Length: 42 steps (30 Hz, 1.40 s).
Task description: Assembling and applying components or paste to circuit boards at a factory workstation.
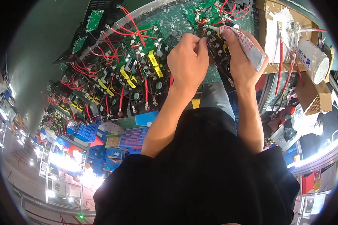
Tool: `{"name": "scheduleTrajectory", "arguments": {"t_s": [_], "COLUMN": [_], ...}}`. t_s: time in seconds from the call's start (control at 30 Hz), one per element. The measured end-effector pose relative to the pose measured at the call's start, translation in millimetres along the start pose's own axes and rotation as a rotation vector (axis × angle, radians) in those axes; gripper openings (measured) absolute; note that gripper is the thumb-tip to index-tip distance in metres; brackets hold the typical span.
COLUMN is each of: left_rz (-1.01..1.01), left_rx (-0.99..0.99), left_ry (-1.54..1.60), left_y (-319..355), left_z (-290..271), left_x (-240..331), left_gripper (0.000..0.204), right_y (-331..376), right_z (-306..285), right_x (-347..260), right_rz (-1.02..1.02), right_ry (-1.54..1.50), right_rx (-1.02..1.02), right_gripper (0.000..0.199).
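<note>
My right hand point(241, 63) is closed round a squeeze tube point(248, 47), white with red marks and flattened at its tail. The tube's pale nozzle points left, close over the parts of a green circuit board point(199, 14) with red wires. My left hand point(187, 58) is pinched just left of that nozzle, at the edge of the same board. Whatever lies between its fingertips is too small to make out. Partly hidden by my hands, the board's lower part carries dark, yellow and white parts.
To the left, several similar boards point(146, 35) with red wires and yellow parts stand in a row on the green bench point(172, 22). A cardboard box point(272, 22) smeared white stands at the right, beside a white tub point(313, 62). Blue crates point(133, 137) sit below the bench.
</note>
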<state>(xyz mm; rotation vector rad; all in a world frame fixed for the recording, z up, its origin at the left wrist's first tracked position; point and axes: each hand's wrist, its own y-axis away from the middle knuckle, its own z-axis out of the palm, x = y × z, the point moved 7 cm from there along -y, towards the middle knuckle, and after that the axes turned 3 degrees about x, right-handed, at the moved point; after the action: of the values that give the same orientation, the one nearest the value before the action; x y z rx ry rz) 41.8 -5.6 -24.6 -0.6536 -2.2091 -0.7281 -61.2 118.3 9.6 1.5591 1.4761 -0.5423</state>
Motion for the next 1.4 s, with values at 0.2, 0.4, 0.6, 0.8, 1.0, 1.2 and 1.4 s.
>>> {"name": "scheduleTrajectory", "arguments": {"t_s": [0.2, 0.4, 0.6, 0.8, 1.0, 1.2, 1.4], "left_rz": [-0.019, 0.001, 0.005, 0.02, -0.017, -0.039, -0.051], "left_rx": [-0.028, -0.028, -0.004, -0.006, -0.048, -0.053, -0.038], "left_ry": [0.039, 0.049, 0.055, 0.05, 0.039, 0.051, 0.053], "left_y": [-0.5, -0.6, -0.5, 0.2, 0.5, -0.1, -0.9], "left_z": [1.4, 1.6, 2.3, 1.6, 3.1, 4.2, 2.7], "left_x": [-1.8, -3.7, -3.0, -2.3, -1.8, -4.4, -5.0], "left_gripper": [0.016, 0.016, 0.015, 0.015, 0.016, 0.016, 0.015], "right_y": [3.5, 3.8, 1.9, 2.3, 3.2, 3.9, 4.2], "right_z": [1.0, 4.8, 6.7, 6.9, 6.3, 7.7, 6.8], "right_x": [-1.2, 0.3, 3.7, 0.3, -4.3, 0.8, -5.1], "right_rz": [-0.008, 0.019, -0.094, -0.108, -0.202, -0.15, -0.189], "right_ry": [0.015, 0.05, 0.023, 0.043, 0.083, 0.071, 0.135], "right_rx": [0.008, -0.015, -0.005, -0.036, -0.029, -0.01, -0.02], "right_gripper": [0.026, 0.026, 0.025, 0.017, 0.016, 0.015, 0.015]}}
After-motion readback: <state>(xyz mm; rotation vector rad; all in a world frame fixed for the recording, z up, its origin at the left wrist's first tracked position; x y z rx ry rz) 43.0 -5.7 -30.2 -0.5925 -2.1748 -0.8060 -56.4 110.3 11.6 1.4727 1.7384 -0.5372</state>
